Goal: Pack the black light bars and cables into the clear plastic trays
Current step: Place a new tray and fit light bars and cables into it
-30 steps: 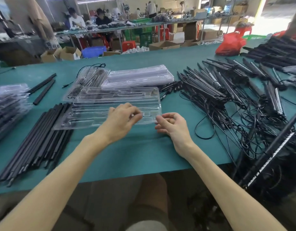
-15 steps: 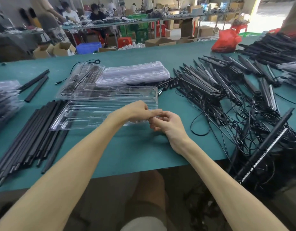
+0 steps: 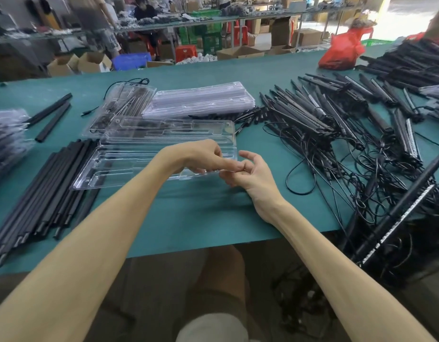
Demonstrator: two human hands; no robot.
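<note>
1. Head view: the left grip [image 3: 201, 156] and right grip [image 3: 253, 176] meet at the near right corner of a clear tray [image 3: 129, 166], fingers curled, both pinching its edge.
2. This tray stretches leftward from the grips across the green bench [image 3: 188, 218].
3. Black light bars [image 3: 324, 119] with tangled cables [image 3: 300, 178] are heaped right of the right grip.
4. Plain black bars [image 3: 40, 193] lie left of the left grip.
5. A tray stack [image 3: 198, 99] sits beyond both grips.

Both bare forearms reach forward and converge. The left hand [image 3: 196, 156], knuckles up, stretches its index finger onto the right fingertips, the other fingers curled. The right hand [image 3: 254, 176], thumb raised, curls its fingers. Both pinch the clear tray [image 3: 129, 166] corner between them.
</note>
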